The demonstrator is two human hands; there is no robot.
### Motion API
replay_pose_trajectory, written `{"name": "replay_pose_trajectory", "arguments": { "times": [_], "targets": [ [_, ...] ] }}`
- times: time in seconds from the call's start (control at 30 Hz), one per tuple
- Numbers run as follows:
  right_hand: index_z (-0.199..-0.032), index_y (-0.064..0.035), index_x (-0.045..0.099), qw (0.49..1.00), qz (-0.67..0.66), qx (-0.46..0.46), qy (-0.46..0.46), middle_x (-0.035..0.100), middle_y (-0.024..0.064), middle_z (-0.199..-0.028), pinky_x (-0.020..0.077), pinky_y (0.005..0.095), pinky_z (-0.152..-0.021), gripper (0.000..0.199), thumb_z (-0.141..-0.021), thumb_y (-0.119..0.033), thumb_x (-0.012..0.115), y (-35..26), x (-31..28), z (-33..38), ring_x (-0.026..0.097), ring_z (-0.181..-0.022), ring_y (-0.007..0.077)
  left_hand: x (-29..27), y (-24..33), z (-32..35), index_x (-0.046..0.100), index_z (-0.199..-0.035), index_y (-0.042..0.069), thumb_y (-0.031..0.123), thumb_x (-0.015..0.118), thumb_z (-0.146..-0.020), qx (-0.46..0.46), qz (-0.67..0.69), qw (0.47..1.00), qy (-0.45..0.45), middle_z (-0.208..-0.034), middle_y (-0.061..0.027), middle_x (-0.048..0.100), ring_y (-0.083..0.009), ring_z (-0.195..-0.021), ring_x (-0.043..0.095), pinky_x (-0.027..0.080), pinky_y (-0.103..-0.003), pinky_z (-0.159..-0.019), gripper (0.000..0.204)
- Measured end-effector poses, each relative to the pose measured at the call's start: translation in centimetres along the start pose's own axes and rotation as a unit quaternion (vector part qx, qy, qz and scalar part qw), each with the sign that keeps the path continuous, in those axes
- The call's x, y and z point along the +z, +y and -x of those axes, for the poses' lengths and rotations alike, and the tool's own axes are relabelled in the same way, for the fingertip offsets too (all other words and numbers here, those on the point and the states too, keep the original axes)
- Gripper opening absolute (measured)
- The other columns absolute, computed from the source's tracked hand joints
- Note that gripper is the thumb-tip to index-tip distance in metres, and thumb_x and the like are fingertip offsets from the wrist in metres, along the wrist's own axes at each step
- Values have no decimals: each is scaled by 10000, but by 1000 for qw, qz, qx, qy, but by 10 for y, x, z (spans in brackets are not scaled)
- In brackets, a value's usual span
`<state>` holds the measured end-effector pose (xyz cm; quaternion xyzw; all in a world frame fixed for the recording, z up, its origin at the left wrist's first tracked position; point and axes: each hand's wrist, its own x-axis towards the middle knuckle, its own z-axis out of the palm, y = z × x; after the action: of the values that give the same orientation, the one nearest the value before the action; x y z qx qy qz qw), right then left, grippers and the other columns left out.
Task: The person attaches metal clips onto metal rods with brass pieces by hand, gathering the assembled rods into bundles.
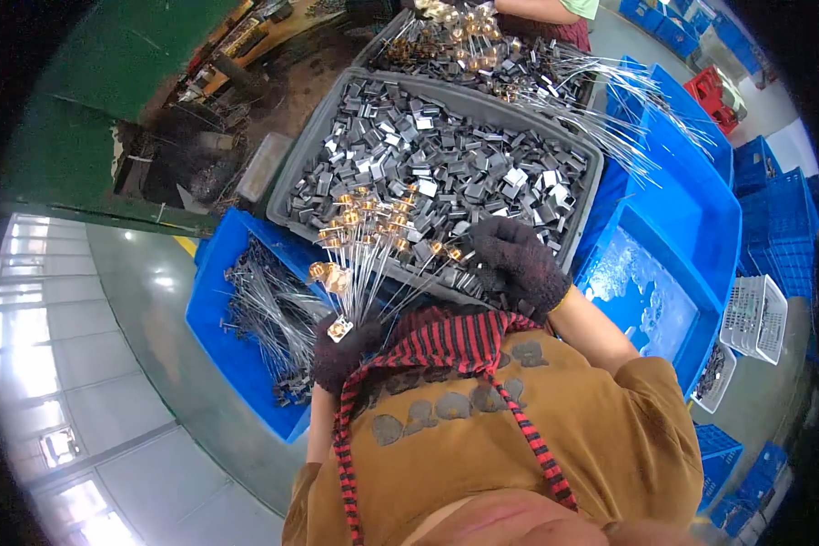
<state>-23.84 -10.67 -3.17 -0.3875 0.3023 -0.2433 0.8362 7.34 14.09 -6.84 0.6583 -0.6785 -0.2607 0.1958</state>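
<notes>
My left hand [344,353], in a dark knit glove, is closed round a bunch of thin metal rods [366,273]. The rods fan upward and carry brass-coloured ends [364,214]. A small pale metal piece [339,328] shows just above that glove. My right hand [519,264], gloved alike, is curled at the near edge of a grey tub [291,173]. Its fingertips are beside a brass-coloured end [455,254] of a rod leaning right; what they pinch is hidden. Small bent grey metal pieces [419,159] fill the tub.
At left, a blue bin [214,318] contains many thin rods [278,314]. Large blue trays [701,214] stand at right. Beyond the tub, more rods [610,118] lie across another heap, near another person's arm [537,9]. White baskets [755,318] are farther right.
</notes>
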Motion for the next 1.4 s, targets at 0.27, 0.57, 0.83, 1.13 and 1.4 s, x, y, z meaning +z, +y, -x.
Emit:
{"name": "replay_pose_trajectory", "arguments": {
  "times": [0.27,0.57,0.83,1.13,1.4],
  "targets": [
    [-919,-20,634,898,366,-222,104,674,112,-935,528,375,-781,156,-834,-149,608,-3,-104,-7,661,-877,250,-12,18,-8,535,-1368,32,131,619,-987,-228,332,915,-16,-1245,-80,705,-178,-1135,664,411,-394,-1093,403],
    [-1181,-28,612,686,557,-362,296,706,122,-1085,530,378,-895,268,-915,4,605,-89,-242,-2,672,-980,248,-75,69,-7,690,-1111,37,23,747,-841,-356,371,839,180,-975,-85,726,-163,-725,668,466,-288,-552,276],
    [-1014,-50,736,715,674,-180,51,714,42,-1026,530,322,-739,164,-911,-151,658,-40,-170,-50,629,-876,115,-88,104,-8,669,-1191,-3,72,685,-895,-332,398,784,343,-932,-105,733,-135,-619,610,428,-248,-518,305],
    [-1024,-126,752,687,707,-104,132,728,170,-1012,547,488,-849,328,-898,-403,633,-60,-74,-88,688,-949,392,-36,61,-16,582,-1351,45,135,599,-980,-320,513,768,211,-1268,-80,695,-122,-1017,678,537,-352,-879,382],
    [-1181,-187,723,669,715,-202,-33,726,128,-1094,556,441,-871,325,-874,-270,652,-41,-48,-181,691,-995,360,-19,50,-35,727,-1054,11,25,674,-876,-271,362,867,208,-821,-61,726,-151,-684,680,533,-275,-642,186]
  ]
}}
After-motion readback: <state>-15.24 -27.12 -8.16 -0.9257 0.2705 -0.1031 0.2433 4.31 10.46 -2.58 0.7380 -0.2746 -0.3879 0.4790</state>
